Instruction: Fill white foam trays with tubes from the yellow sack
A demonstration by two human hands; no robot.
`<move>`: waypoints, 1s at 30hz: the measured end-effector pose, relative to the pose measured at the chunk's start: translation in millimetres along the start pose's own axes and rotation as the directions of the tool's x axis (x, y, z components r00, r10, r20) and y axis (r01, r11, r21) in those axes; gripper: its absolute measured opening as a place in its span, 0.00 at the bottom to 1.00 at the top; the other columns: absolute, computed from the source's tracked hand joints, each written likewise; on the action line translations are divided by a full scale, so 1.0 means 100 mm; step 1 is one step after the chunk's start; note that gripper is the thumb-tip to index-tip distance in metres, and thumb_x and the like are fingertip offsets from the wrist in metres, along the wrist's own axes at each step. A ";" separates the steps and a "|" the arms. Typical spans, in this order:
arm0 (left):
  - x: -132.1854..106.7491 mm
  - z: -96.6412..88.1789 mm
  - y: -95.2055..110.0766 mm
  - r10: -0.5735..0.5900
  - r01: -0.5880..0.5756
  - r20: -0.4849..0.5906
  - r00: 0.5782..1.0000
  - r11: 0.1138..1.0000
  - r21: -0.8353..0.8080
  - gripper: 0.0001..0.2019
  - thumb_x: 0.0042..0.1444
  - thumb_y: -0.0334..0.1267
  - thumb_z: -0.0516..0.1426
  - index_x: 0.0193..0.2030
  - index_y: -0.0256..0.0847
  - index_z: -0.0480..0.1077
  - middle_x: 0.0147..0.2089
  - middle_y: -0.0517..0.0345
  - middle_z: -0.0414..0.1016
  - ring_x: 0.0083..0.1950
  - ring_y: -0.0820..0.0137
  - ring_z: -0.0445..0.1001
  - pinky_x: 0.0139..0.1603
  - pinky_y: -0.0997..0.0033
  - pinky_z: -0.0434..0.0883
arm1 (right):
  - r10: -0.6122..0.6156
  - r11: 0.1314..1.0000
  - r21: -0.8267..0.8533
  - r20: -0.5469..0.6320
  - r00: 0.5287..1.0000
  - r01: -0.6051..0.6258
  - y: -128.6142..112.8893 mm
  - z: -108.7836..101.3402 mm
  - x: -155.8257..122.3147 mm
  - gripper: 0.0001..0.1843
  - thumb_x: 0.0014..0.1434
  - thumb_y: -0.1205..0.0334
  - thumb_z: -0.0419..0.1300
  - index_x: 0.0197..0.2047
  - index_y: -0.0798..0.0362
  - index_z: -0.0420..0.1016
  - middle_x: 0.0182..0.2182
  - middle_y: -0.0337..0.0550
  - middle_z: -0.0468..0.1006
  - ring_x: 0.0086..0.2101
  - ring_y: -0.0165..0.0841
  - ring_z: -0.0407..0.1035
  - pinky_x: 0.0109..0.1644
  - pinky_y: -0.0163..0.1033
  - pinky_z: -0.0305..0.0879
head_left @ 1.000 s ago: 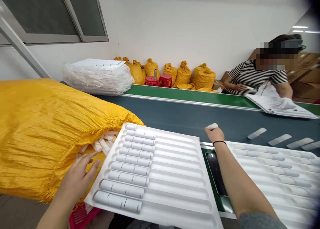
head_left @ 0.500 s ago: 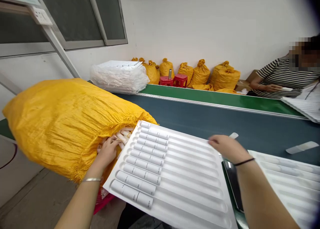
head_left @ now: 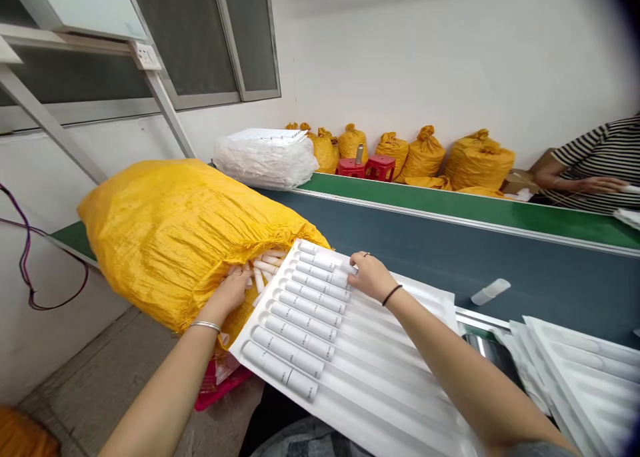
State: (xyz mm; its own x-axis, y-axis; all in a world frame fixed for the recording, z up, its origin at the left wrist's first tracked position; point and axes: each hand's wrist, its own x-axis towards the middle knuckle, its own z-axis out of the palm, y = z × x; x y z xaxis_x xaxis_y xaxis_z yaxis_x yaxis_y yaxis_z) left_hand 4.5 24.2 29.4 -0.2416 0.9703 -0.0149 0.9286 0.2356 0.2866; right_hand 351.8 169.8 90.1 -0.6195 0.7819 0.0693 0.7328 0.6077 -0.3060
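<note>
My left hand (head_left: 234, 292) reaches into the open mouth of a large yellow woven sack (head_left: 180, 230), among loose white tubes (head_left: 265, 265); its fingertips are hidden there. A white moulded tray (head_left: 380, 377) lies in front of me with several white tubes (head_left: 305, 310) in its left grooves. My right hand (head_left: 369, 277), fingers curled, rests on the tray's top edge at the end of a tube; whether it grips that tube is unclear. One white tube (head_left: 490, 292) lies alone on the dark conveyor belt (head_left: 430, 250).
More white trays (head_left: 580, 370) sit at the right. A bagged stack of trays (head_left: 267, 157) stands across the belt. Yellow sacks (head_left: 425, 154) and red stools (head_left: 367, 167) line the far wall. A person in a striped shirt (head_left: 595, 164) works at the right. A red basket (head_left: 220, 384) is below.
My right hand left a tube on the belt and came back left onto the tray. My left hand went into the sack's mouth. The view swung left.
</note>
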 end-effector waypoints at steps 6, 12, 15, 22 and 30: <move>-0.11 -0.13 0.02 0.059 -0.070 -0.091 0.994 0.990 -0.119 0.09 0.48 0.28 0.53 0.30 0.38 0.74 0.36 0.47 0.70 0.48 0.56 0.68 0.55 0.56 0.65 | 0.029 0.973 0.230 -0.099 0.995 -0.005 0.03 -0.23 -0.58 0.09 0.57 0.63 0.52 0.42 0.52 0.67 0.33 0.40 0.74 0.31 0.32 0.67 0.35 0.36 0.62; -0.52 -0.24 0.54 0.009 -0.150 -0.385 0.923 0.930 -0.337 0.12 0.57 0.41 0.53 0.45 0.39 0.68 0.49 0.46 0.69 0.53 0.58 0.68 0.55 0.54 0.68 | -0.003 0.831 0.556 -0.052 0.999 0.031 -0.04 -0.24 -1.00 0.13 0.56 0.66 0.51 0.46 0.49 0.66 0.33 0.40 0.72 0.28 0.32 0.66 0.33 0.39 0.64; -0.80 -0.15 1.12 -0.030 -0.248 -0.448 0.893 0.799 -0.547 0.13 0.62 0.45 0.49 0.50 0.42 0.59 0.50 0.48 0.70 0.49 0.65 0.73 0.47 0.63 0.74 | -0.075 0.728 0.684 0.000 0.997 0.055 -0.21 -0.20 -1.11 0.12 0.55 0.68 0.53 0.43 0.49 0.66 0.34 0.40 0.70 0.29 0.31 0.66 0.33 0.38 0.66; -1.09 -0.11 1.90 -0.011 -0.095 -0.096 0.995 0.064 -0.993 0.16 0.52 0.44 0.63 0.39 0.41 0.63 0.40 0.57 0.75 0.39 0.70 0.76 0.41 0.69 0.75 | -0.137 0.577 0.761 -0.270 0.953 0.298 -0.27 -0.28 -1.25 0.13 0.62 0.65 0.57 0.51 0.49 0.68 0.41 0.45 0.72 0.39 0.34 0.70 0.41 0.39 0.70; -1.18 -0.35 1.94 0.306 -0.179 0.020 0.952 0.607 -0.774 0.13 0.60 0.43 0.56 0.51 0.44 0.66 0.45 0.57 0.73 0.46 0.67 0.73 0.45 0.70 0.71 | -0.507 0.671 0.441 -0.315 0.802 0.597 -0.16 -0.51 -1.29 0.20 0.63 0.72 0.54 0.58 0.49 0.65 0.47 0.48 0.73 0.49 0.33 0.68 0.52 0.38 0.67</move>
State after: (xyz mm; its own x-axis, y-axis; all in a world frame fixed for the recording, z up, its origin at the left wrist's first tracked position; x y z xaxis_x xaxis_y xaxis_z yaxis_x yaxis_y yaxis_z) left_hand 203.6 -46.4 120.7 0.0599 0.9967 0.0539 0.3891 -0.0731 0.9183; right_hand 434.4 65.7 134.6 -0.7803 0.3629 0.5094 -0.0020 0.8130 -0.5823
